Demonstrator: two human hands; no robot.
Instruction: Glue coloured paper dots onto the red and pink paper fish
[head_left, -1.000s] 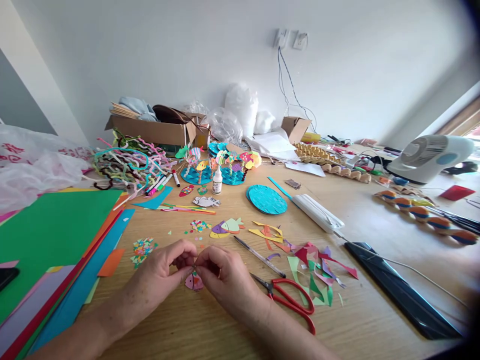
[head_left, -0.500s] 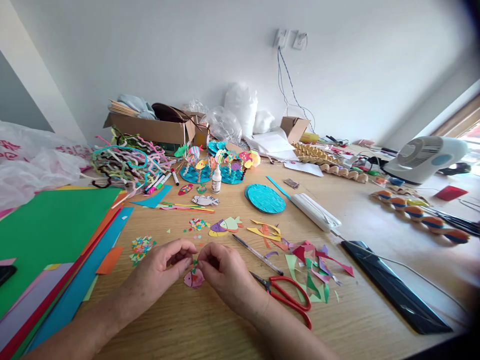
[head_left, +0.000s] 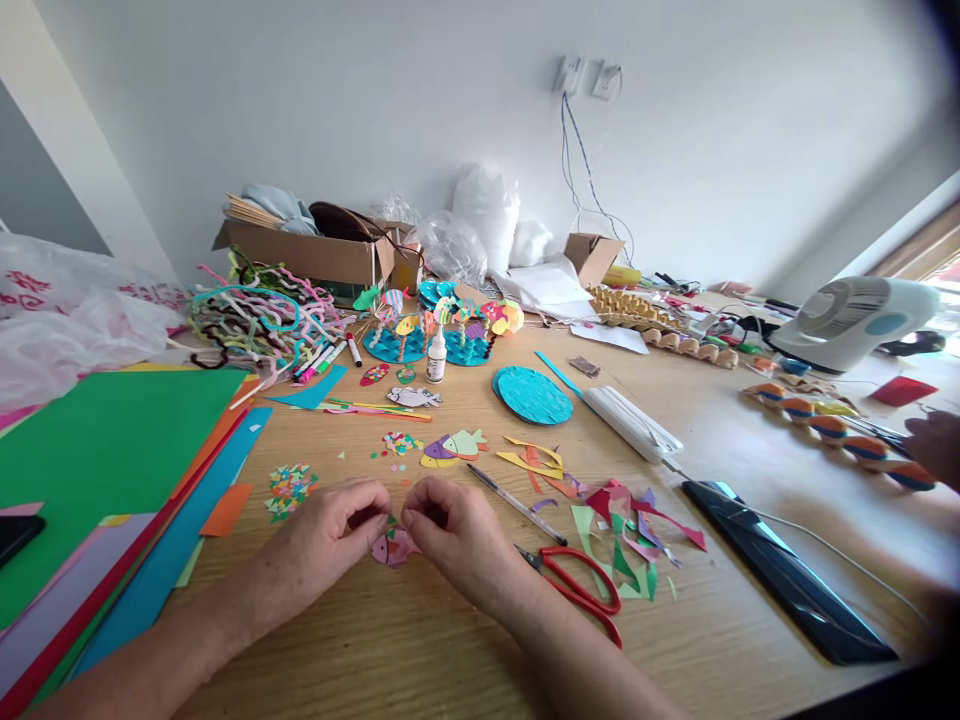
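Note:
Both hands hover close together above a small pink paper fish (head_left: 391, 549) lying on the table. My left hand (head_left: 341, 525) has thumb and index finger pinched, with a tiny green bit of paper at the tips. My right hand (head_left: 450, 535) is also pinched, and whatever lies between its fingertips is hidden. Just beyond them are small piles of paper confetti (head_left: 291, 490) and round paper dots (head_left: 402, 443). Purple and pale green paper fish (head_left: 466, 444) overlap behind the right hand. A pen (head_left: 517, 503) and red-handled scissors (head_left: 581, 585) lie to its right.
Coloured paper sheets (head_left: 112, 430) cover the left side. A glue bottle (head_left: 436, 358), blue discs (head_left: 534, 395) and pipe cleaners (head_left: 270, 315) stand further back. Paper scraps (head_left: 630, 530), a power strip (head_left: 630, 422) and a black packet (head_left: 787, 575) lie right. Another person's hand (head_left: 937, 445) shows at the right edge.
My fingertips have drawn slightly apart above the pink fish, still pinched. Another person's hand has come into view at the right edge. The view has shifted a little.

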